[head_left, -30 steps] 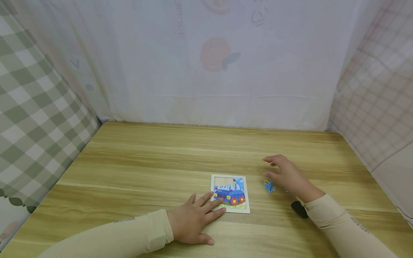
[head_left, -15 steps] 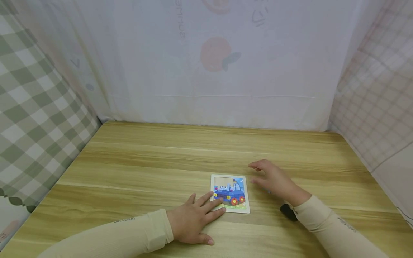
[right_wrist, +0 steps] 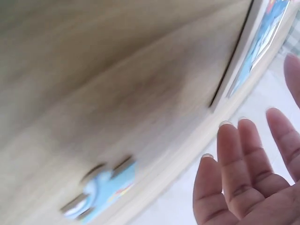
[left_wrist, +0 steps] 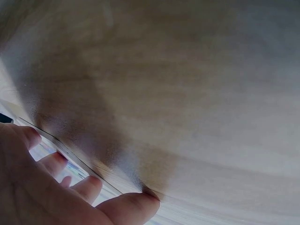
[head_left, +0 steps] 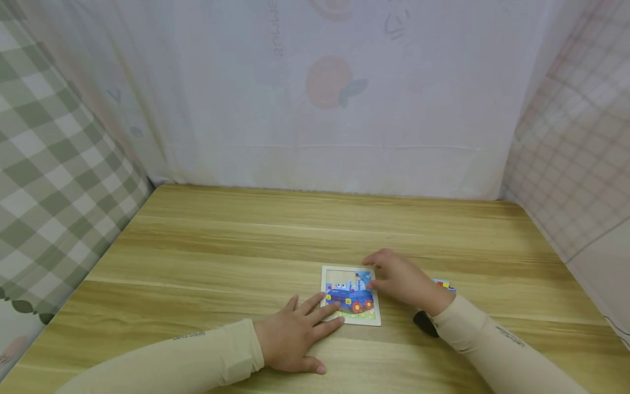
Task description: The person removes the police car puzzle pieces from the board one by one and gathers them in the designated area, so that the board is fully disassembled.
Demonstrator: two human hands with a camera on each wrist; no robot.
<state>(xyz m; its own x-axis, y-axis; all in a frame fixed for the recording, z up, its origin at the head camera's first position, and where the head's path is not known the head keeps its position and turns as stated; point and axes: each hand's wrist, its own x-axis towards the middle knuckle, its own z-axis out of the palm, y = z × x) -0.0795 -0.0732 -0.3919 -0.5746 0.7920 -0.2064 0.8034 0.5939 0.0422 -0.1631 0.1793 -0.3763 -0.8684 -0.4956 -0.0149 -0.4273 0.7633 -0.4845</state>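
Observation:
My left hand lies spread, palm down, with its fingertips over the lower left of a framed jigsaw puzzle. The puzzle pictures a blue vehicle with eyes and red wheels; its upper left part shows bare backing. In the left wrist view the fingers rest along the frame's edge. My right hand hovers at the puzzle's upper right corner, fingers loosely bent and apart. Nothing shows between its fingers in the right wrist view. A loose blue puzzle piece lies on the table below that hand.
A colourful loose piece shows behind my right wrist, partly hidden. A black object sits at the underside of that wrist. The wooden table ends at a pale cloth backdrop, with a checked cloth on the left.
My right hand has moved left, from above the loose pieces to the puzzle's upper right corner. The left hand has stayed in place on the puzzle.

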